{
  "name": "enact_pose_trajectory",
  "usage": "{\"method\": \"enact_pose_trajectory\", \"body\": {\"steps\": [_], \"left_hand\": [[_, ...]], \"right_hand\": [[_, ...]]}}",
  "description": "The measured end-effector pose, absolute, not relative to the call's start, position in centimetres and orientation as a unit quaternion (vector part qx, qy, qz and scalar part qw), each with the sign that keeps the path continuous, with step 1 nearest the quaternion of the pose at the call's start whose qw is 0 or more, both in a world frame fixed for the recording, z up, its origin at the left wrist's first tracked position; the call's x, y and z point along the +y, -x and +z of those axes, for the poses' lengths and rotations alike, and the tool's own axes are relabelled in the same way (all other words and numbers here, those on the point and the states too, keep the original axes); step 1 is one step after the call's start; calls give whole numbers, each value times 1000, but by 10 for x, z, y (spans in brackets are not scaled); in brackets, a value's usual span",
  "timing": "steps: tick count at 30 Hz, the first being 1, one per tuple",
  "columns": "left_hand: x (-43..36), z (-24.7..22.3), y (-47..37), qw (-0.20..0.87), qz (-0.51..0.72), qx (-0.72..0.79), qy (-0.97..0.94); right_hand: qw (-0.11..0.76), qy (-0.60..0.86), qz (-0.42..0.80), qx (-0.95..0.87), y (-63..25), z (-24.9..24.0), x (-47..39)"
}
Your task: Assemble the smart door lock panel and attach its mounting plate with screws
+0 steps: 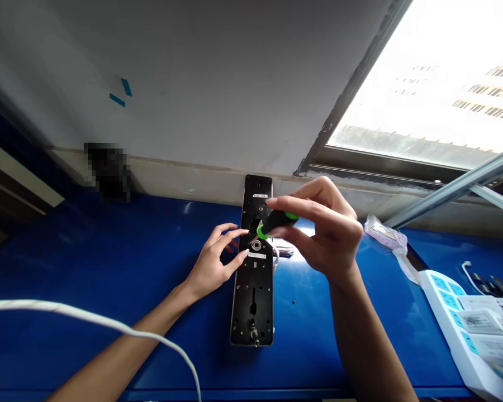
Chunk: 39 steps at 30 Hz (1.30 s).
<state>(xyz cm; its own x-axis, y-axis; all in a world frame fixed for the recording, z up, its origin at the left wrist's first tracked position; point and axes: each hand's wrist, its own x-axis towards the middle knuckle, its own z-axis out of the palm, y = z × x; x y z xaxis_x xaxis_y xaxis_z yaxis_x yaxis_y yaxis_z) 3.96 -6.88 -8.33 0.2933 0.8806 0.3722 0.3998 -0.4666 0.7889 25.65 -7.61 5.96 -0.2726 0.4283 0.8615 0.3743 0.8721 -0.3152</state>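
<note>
The right hand [333, 234] holds a black and green screwdriver [279, 222], its grip narrow, with thumb and fingers closed around the handle. The handle slants over the middle of a long black plate [255, 279], which lies on the blue desk [184, 223] with its far end near the wall [201, 100]. The left hand [213, 262] has its grip parted: the thumb and the fingertips reach over the plate's left edge with a moderate gap between them, near a round metal fitting [256, 244], and nothing is clearly held there. Whether those fingertips press on the plate or only hover just above it is hard to tell. The right hand's fingers hide much of the handle, and the screwdriver's tip cannot be made out clearly against the dark plate. A small label [260, 196] near the plate's far end is too blurred to read surely. Wires [283, 252] beside the plate's right edge run partly out of sight. At the frame's edges, a white cable [79, 318] and a white power strip [444, 312] are cut off, and a dark object [108, 172] by the wall is pixelated beyond recognition.
</note>
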Motion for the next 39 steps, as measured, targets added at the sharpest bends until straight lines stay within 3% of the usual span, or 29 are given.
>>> {"method": "enact_pose_trajectory", "body": {"steps": [5, 10, 16, 22, 27, 33, 39], "left_hand": [[-70, -82, -41, 291, 417, 420, -751], [-71, -82, -41, 278, 418, 418, -757], [-71, -84, -41, 281, 413, 423, -756], [-72, -83, -41, 275, 413, 425, -757], [-71, -84, -40, 281, 415, 421, -756], [-71, -84, -41, 284, 417, 422, -753], [-71, -86, -44, 367, 441, 410, -709]], "right_hand": [[504, 229, 117, -824, -256, 61, -79], [551, 229, 11, -803, -256, 60, -79], [494, 236, 105, -830, -254, 62, -84], [535, 256, 13, -805, -254, 60, -80], [504, 239, 117, -822, -255, 60, -79], [545, 252, 18, -799, -256, 60, -77], [499, 223, 119, -829, -254, 60, -79]]}}
